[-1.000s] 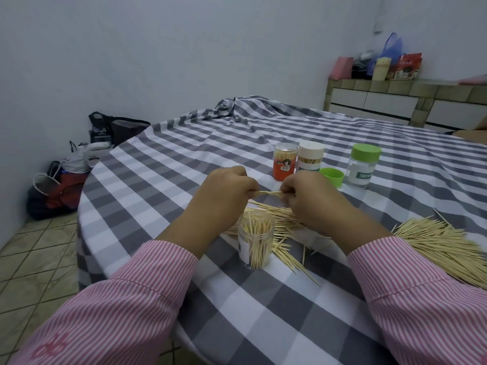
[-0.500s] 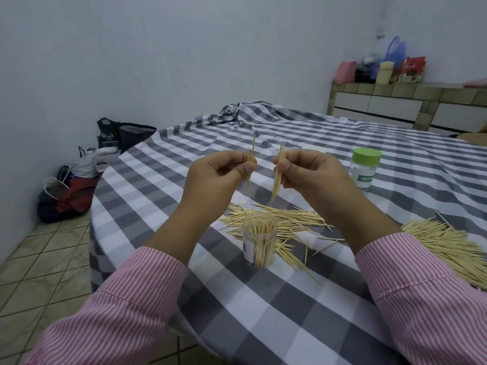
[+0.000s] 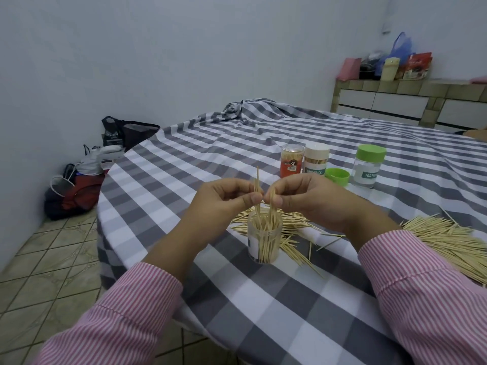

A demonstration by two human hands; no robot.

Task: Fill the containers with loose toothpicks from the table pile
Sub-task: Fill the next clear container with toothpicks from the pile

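A clear open container (image 3: 264, 242), partly full of upright toothpicks, stands on the checked tablecloth (image 3: 263, 299). Directly above its mouth, my left hand (image 3: 224, 200) pinches a few toothpicks (image 3: 257, 189) upright, their lower tips inside the container. My right hand (image 3: 308, 197) pinches another small bunch, also pointing down into it. A scattered small pile of toothpicks (image 3: 292, 230) lies behind the container. A big toothpick pile (image 3: 448, 241) lies at the right.
Behind my hands stand an orange-labelled container (image 3: 290, 164), a white-lidded container (image 3: 316, 162), a loose green lid (image 3: 337, 176) and a green-lidded jar (image 3: 368, 165). Bags (image 3: 79, 188) lie on the tiled floor at the left. A tiled counter (image 3: 411, 101) stands at the back right.
Both hands lifted a bunch from the table, split it and turned it upright, then lowered the toothpicks into the container's mouth.
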